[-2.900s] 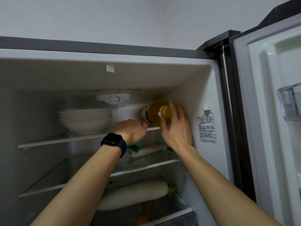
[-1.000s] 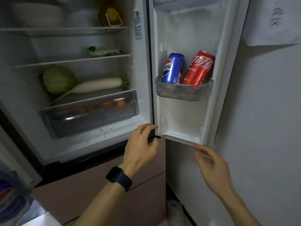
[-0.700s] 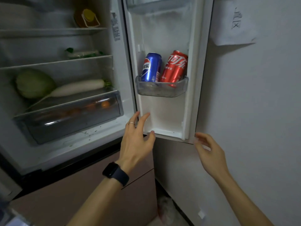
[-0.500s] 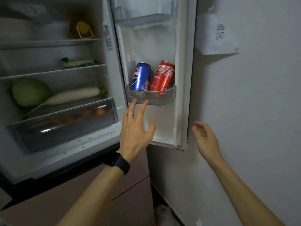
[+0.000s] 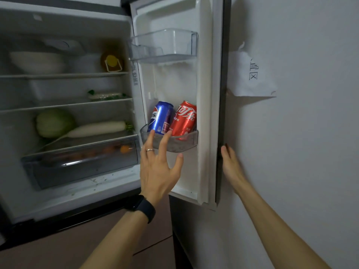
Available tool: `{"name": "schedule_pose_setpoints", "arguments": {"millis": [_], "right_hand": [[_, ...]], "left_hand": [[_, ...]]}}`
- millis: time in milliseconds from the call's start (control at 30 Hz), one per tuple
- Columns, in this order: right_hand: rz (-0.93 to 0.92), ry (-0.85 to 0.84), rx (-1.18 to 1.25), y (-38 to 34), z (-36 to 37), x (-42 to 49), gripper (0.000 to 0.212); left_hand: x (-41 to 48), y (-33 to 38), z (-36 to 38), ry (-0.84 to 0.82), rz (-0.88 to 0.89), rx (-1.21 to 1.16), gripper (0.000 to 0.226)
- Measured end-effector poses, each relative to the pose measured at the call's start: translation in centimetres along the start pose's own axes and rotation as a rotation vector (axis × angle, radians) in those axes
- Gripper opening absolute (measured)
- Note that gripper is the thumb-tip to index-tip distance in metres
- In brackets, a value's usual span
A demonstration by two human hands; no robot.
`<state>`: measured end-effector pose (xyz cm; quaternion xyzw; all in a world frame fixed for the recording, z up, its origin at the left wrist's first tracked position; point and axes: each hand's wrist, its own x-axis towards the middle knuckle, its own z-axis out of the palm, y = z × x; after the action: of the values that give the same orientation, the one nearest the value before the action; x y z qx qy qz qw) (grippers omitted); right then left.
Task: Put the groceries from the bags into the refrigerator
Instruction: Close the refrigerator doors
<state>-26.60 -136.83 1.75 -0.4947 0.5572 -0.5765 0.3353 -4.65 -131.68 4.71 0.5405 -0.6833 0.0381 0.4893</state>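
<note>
The refrigerator stands open, its door swung out to the right. A blue can and a red can lean in the lower door bin. My left hand is open, fingers spread, its fingertips just in front of that bin. My right hand is open and flat by the door's outer edge, close to the wall. Inside sit an amber bottle with a yellow cap, stacked bowls, a cabbage, a white radish and a wrapped green vegetable.
A grey wall runs close along the door's right side, with a paper note stuck on it. The upper door bin holds nothing. A clear crisper drawer with orange produce sits at the bottom. Pink cabinet fronts lie below.
Both hands have left the bottle on the top shelf and dropped to the door. Over the last second they rose, the left toward the can bin, the right to the door's outer edge.
</note>
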Motion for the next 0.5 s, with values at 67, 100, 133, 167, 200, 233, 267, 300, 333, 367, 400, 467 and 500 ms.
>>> {"name": "schedule_pose_setpoints", "arguments": {"millis": [67,100,133,167,200,233,267,300,333,367,400,467,500], "right_hand": [[0.047,-0.045,0.03,0.5,0.2,0.6,0.066],[0.07,-0.064,0.042,0.6,0.4,0.8,0.068],[0.081,-0.078,0.055,0.8,0.5,0.8,0.069],[0.081,-0.083,0.071,0.8,0.6,0.7,0.068],[0.075,-0.08,0.088,0.8,0.7,0.6,0.067],[0.066,-0.071,0.099,0.9,0.8,0.3,0.066],[0.055,-0.06,0.106,0.9,0.9,-0.2,0.065],[0.035,-0.049,0.108,0.9,1.1,-0.9,0.064],[0.006,-0.037,0.108,0.9,1.3,-1.7,0.064],[-0.021,-0.03,0.108,1.0,1.6,-2.6,0.064],[-0.039,-0.03,0.106,1.0,1.9,-3.5,0.065],[-0.085,-0.034,0.103,1.3,2.8,-5.5,0.065],[-0.111,-0.033,0.101,1.4,3.3,-6.4,0.061]], "left_hand": [[0.0,0.3,0.1,0.01,-0.028,0.004,0.069],[0.0,0.4,0.1,0.011,-0.033,0.012,0.068],[0.0,0.4,0.1,0.01,-0.034,0.021,0.069],[-0.1,0.3,0.0,0.011,-0.032,0.03,0.069],[0.0,0.1,-0.2,0.016,-0.026,0.036,0.068],[-0.1,0.0,-0.3,0.023,-0.024,0.036,0.068],[-0.1,-0.1,-0.5,0.033,-0.025,0.028,0.067],[-0.2,-0.3,-0.8,0.046,-0.03,0.012,0.067],[-0.3,-0.6,-1.0,0.06,-0.039,-0.009,0.066],[-0.4,-1.0,-1.4,0.073,-0.053,-0.038,0.066],[-0.5,-1.5,-1.9,0.085,-0.072,-0.073,0.066],[-0.6,-2.7,-3.2,0.1,-0.114,-0.151,0.064],[-0.6,-3.4,-3.9,0.105,-0.137,-0.187,0.063]]}}
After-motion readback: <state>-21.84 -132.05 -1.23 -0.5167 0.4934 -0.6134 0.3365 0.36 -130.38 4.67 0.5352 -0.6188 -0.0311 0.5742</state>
